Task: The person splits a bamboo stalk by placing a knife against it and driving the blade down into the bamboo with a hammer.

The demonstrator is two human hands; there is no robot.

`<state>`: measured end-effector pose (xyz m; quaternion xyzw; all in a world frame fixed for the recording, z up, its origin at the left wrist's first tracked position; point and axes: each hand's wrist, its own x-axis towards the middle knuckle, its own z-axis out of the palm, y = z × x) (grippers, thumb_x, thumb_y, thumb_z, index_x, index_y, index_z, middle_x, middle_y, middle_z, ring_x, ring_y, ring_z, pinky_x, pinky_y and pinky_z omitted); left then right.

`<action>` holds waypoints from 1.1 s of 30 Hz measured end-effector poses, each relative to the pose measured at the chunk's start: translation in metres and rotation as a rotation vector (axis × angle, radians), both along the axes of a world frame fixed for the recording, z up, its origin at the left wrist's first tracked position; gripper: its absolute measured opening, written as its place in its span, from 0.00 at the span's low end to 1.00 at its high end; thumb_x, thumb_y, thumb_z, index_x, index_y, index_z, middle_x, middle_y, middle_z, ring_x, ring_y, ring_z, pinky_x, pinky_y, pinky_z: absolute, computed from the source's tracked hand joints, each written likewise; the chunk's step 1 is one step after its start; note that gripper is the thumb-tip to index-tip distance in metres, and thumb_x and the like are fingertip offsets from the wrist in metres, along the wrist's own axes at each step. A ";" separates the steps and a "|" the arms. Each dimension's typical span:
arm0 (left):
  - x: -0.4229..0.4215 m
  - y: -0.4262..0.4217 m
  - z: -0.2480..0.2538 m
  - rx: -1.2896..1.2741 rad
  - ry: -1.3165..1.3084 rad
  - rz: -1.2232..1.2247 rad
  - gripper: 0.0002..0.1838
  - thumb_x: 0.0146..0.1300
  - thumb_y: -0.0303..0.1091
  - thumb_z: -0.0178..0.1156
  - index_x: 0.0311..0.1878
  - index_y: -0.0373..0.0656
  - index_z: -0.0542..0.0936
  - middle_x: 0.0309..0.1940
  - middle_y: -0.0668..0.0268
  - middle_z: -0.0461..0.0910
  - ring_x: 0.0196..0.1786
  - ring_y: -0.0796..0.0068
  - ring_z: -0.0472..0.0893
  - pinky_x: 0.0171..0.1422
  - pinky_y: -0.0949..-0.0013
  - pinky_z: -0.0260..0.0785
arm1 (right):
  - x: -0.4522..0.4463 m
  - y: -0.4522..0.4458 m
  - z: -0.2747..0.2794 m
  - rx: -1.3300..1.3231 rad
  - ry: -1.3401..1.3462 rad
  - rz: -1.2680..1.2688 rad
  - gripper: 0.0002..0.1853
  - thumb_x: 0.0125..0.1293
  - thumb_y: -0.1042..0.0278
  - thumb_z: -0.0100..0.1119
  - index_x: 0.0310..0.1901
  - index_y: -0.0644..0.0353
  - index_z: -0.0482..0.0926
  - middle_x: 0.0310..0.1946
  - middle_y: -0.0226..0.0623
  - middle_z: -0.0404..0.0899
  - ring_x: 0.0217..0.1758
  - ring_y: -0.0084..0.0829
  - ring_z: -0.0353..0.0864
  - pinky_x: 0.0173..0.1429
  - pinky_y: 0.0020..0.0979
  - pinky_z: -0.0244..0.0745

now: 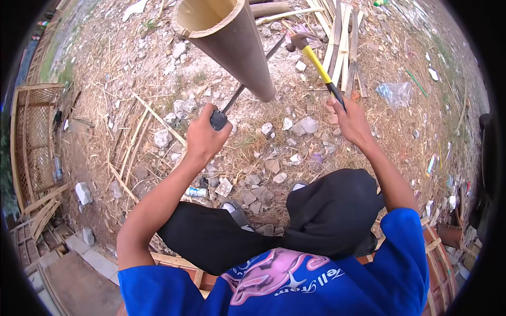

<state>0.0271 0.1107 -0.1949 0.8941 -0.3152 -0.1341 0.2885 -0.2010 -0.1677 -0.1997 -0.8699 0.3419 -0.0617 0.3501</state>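
While the hollow tube (224,50) has its open end toward the head camera, the left hand (205,135), left of the tube's lower end, wraps the handle (217,120) of a long blade (234,98) crossing behind it, contact unclear; right of the tube, the right hand (351,122) clasps a hammer (317,65). Steadying the blade, left hand clear of hammer blows, seems wise.

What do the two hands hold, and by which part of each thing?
Left hand: a blade, by its dark handle. Right hand: a hammer, by its black grip.
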 end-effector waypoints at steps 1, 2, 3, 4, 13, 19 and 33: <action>-0.005 0.001 -0.003 0.009 0.021 -0.011 0.21 0.54 0.40 0.68 0.48 0.43 0.75 0.30 0.52 0.85 0.34 0.47 0.86 0.42 0.52 0.77 | -0.004 0.003 0.015 0.029 -0.014 -0.044 0.26 0.78 0.46 0.49 0.37 0.66 0.76 0.16 0.38 0.70 0.18 0.31 0.67 0.27 0.39 0.64; -0.006 -0.001 -0.003 0.024 0.027 -0.009 0.21 0.54 0.40 0.68 0.48 0.43 0.75 0.31 0.52 0.85 0.34 0.47 0.86 0.42 0.52 0.77 | -0.004 0.002 0.030 0.046 -0.040 -0.089 0.25 0.78 0.46 0.49 0.37 0.66 0.76 0.16 0.40 0.70 0.18 0.33 0.68 0.28 0.40 0.64; -0.005 -0.005 -0.002 0.035 0.031 -0.012 0.21 0.54 0.40 0.68 0.48 0.43 0.75 0.31 0.52 0.85 0.34 0.47 0.86 0.42 0.51 0.77 | -0.002 0.003 0.042 0.030 -0.071 -0.082 0.25 0.78 0.47 0.50 0.37 0.65 0.76 0.16 0.40 0.70 0.19 0.33 0.69 0.28 0.40 0.64; -0.006 -0.005 0.000 0.049 0.036 -0.009 0.21 0.54 0.40 0.68 0.49 0.43 0.75 0.31 0.52 0.86 0.35 0.47 0.86 0.43 0.51 0.77 | 0.003 0.007 0.053 0.018 -0.102 -0.069 0.24 0.78 0.47 0.50 0.37 0.65 0.76 0.16 0.39 0.70 0.19 0.33 0.70 0.28 0.40 0.65; -0.008 -0.009 0.007 0.070 0.032 -0.005 0.20 0.54 0.40 0.67 0.47 0.42 0.76 0.31 0.53 0.86 0.35 0.48 0.86 0.44 0.51 0.76 | 0.022 0.014 0.042 0.062 0.116 0.014 0.30 0.77 0.39 0.46 0.40 0.64 0.78 0.21 0.45 0.75 0.27 0.41 0.76 0.36 0.46 0.69; -0.008 -0.009 0.002 0.040 -0.002 -0.013 0.19 0.54 0.39 0.67 0.45 0.42 0.75 0.31 0.52 0.85 0.35 0.48 0.86 0.43 0.51 0.76 | 0.026 0.013 0.141 0.197 -0.752 0.071 0.22 0.81 0.47 0.43 0.33 0.55 0.69 0.17 0.18 0.59 0.17 0.14 0.58 0.21 0.21 0.54; -0.010 -0.013 -0.007 0.076 0.005 -0.045 0.20 0.54 0.37 0.68 0.47 0.40 0.75 0.30 0.54 0.85 0.34 0.53 0.86 0.42 0.56 0.76 | 0.002 0.001 0.033 0.014 -0.063 -0.055 0.28 0.77 0.42 0.47 0.40 0.64 0.78 0.20 0.45 0.76 0.28 0.43 0.79 0.39 0.45 0.72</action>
